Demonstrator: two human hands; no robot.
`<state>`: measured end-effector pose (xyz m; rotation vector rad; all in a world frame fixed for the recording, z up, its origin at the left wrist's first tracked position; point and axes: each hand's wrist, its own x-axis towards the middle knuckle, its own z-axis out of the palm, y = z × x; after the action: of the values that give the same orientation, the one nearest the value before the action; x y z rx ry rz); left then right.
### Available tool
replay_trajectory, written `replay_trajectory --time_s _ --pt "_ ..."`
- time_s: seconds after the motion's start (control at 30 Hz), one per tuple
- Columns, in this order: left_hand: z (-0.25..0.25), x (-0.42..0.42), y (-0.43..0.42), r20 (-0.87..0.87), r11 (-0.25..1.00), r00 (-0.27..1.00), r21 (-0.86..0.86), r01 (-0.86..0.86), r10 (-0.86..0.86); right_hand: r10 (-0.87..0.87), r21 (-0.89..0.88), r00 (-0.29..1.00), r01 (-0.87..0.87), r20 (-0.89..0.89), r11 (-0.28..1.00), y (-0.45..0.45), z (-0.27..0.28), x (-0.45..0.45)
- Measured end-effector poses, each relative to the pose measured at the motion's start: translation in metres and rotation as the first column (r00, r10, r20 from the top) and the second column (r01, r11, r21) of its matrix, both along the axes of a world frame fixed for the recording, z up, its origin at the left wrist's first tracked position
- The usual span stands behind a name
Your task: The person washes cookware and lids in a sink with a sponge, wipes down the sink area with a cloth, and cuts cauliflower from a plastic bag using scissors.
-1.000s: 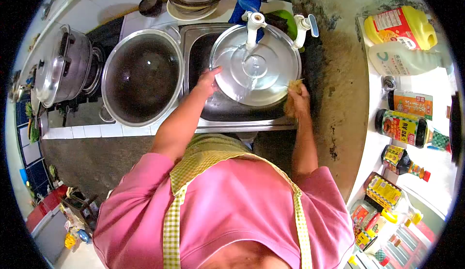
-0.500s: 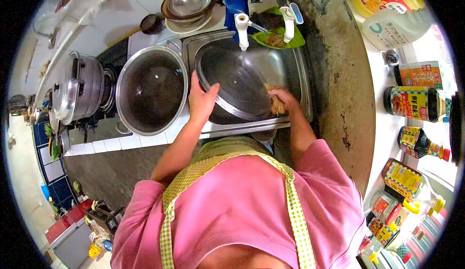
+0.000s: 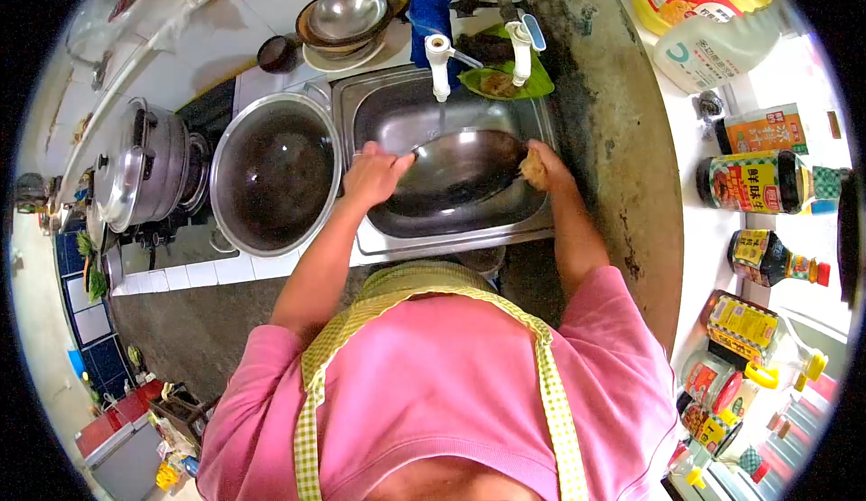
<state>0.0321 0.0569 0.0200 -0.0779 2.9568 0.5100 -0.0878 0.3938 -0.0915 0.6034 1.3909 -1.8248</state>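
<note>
A round metal lid (image 3: pixel 465 169) is tilted inside the steel sink (image 3: pixel 365 109), below a white tap (image 3: pixel 439 66) with water running from it. My left hand (image 3: pixel 375 176) is closed on the lid's left edge, thumb and fingers at the rim. At the lid's right edge, my right hand (image 3: pixel 553 170) holds a tan scrubbing cloth (image 3: pixel 534 168) against the rim. A large metal basin (image 3: pixel 276 176) with dark liquid or a dark inside stands left of the sink.
Stacked bowls (image 3: pixel 347 16) sit behind the basin. A lidded pot (image 3: pixel 144 172) is on the stove at left. Behind the sink are a second tap (image 3: pixel 520 50) and a green leaf-shaped dish (image 3: pixel 505 84). Sauce bottles (image 3: pixel 753 183) and jugs line the right ledge.
The lid has gone from lying face up under the tap to a steep tilt lower in the sink. My left hand closed on its edge; my right hand moved to its right rim.
</note>
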Motion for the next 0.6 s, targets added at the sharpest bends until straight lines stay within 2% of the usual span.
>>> replay_trajectory --time_s 0.03,0.07,0.1,0.13,0.17,0.2,0.23,0.27,0.3,0.33,0.37,0.4,0.43,0.47,0.6 --pt "-0.020 -0.012 -0.001 0.001 1.000 1.000 -0.001 -0.005 0.005 -0.028 0.020 0.999 0.029 -0.031 0.999 -0.005 0.006 -0.002" --pt "-0.035 -0.025 0.002 0.110 0.956 0.979 0.221 -0.193 0.172 -0.102 -0.065 0.985 0.093 -0.137 0.994 -0.016 0.025 0.003" --pt "-0.042 -0.031 0.003 0.246 0.829 0.921 0.409 -0.381 0.302 -0.097 -0.066 0.986 0.089 -0.138 0.994 -0.019 0.014 -0.004" --pt "-0.043 -0.032 0.003 0.302 0.745 0.910 0.528 -0.409 0.285 -0.199 -0.105 0.976 0.190 -0.088 0.976 -0.025 -0.003 -0.017" --pt "-0.054 -0.033 0.001 0.298 0.746 0.911 0.528 -0.406 0.286 -0.299 -0.140 0.954 0.291 -0.034 0.946 -0.029 -0.014 -0.032" --pt "-0.074 -0.033 0.000 0.341 0.591 0.868 0.636 -0.496 0.361 -0.259 -0.115 0.962 0.267 0.083 0.957 -0.035 -0.007 -0.043" --pt "-0.079 -0.032 0.000 0.397 0.409 0.815 0.718 -0.563 0.423 -0.258 -0.116 0.963 0.266 0.083 0.957 -0.043 0.008 -0.045" --pt "-0.084 -0.031 -0.002 0.398 0.410 0.814 0.717 -0.564 0.424 -0.196 -0.110 0.980 0.198 0.031 0.974 -0.052 0.023 -0.045" --pt "-0.081 -0.028 -0.004 0.460 0.336 0.761 0.703 -0.627 0.457 -0.132 -0.104 0.991 0.130 -0.016 0.986 -0.057 0.029 -0.043" --pt "-0.079 -0.024 -0.006 0.519 0.261 0.705 0.683 -0.682 0.484 -0.147 -0.164 0.989 0.140 -0.029 0.977 -0.063 0.025 -0.048" --pt "-0.085 -0.021 -0.011 0.517 0.265 0.705 0.682 -0.682 0.485 -0.149 -0.168 0.988 0.142 -0.028 0.976 -0.067 0.027 -0.049" --pt "-0.097 -0.017 -0.018 0.595 0.092 0.713 0.740 -0.666 0.370 -0.112 -0.109 0.994 0.109 -0.019 0.988 -0.076 0.043 -0.049" --pt "-0.082 -0.012 -0.015 0.645 -0.089 0.725 0.759 -0.645 0.239 -0.075 -0.049 0.997 0.075 -0.009 0.996 -0.081 0.052 -0.049" --pt "-0.068 -0.008 -0.007 0.686 0.071 0.583 0.619 -0.782 0.436 -0.031 -0.067 0.998 0.027 -0.058 0.997 -0.083 0.046 -0.054" --pt "-0.070 0.003 -0.010 0.700 0.070 0.561 0.596 -0.800 0.443 -0.016 0.017 0.992 0.019 -0.129 1.000 -0.101 0.073 -0.047"
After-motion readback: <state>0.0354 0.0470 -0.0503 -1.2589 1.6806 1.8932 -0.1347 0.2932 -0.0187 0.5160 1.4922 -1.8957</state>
